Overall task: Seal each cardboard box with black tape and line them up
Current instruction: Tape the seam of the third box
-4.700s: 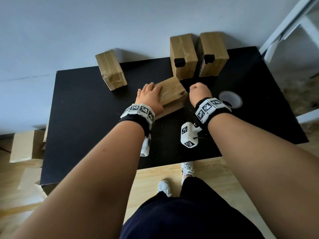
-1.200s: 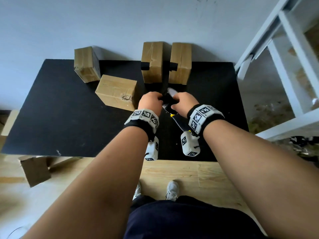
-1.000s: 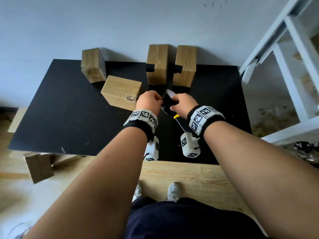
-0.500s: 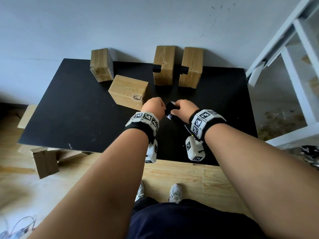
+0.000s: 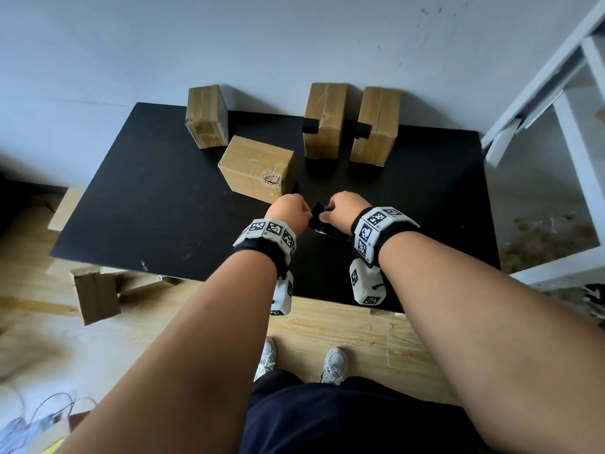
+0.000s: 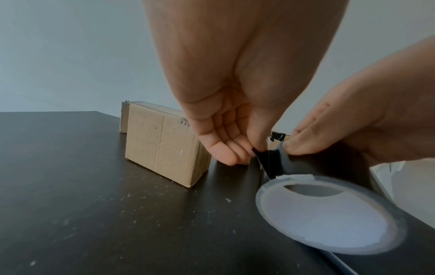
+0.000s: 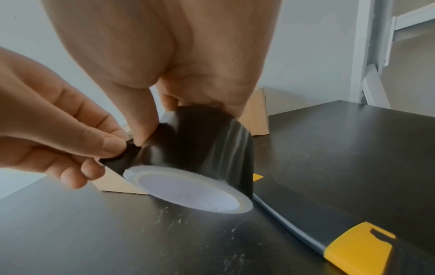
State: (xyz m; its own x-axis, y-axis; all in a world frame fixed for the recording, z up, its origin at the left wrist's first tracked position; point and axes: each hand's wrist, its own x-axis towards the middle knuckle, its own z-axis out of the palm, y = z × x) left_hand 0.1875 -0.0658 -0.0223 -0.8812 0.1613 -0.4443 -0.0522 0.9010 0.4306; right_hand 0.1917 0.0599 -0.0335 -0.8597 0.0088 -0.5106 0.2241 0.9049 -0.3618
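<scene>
My right hand [image 5: 342, 211] grips the black tape roll [image 7: 207, 148] and holds it tilted just above the black table [image 5: 157, 217]. My left hand [image 5: 289, 211] pinches the roll's loose tape end [image 6: 261, 154] between thumb and fingers, right beside the roll [image 6: 329, 210]. One plain cardboard box [image 5: 258, 172] lies just beyond my left hand. Two upright boxes, one [image 5: 322, 121] beside the other [image 5: 376, 126], stand side by side at the table's back edge, each with a black tape patch. Another box [image 5: 206, 116] stands at the back left.
A black-and-yellow utility knife [image 7: 329, 227] lies on the table beside the roll, under my right wrist. A white frame [image 5: 556, 93] stands to the right of the table. Cardboard pieces [image 5: 95, 299] lie on the wooden floor at the left.
Earlier my hands pressed on the plain box with the roll lying at the right. Now my right hand holds the roll and my left pinches its end; both drew slightly nearer me.
</scene>
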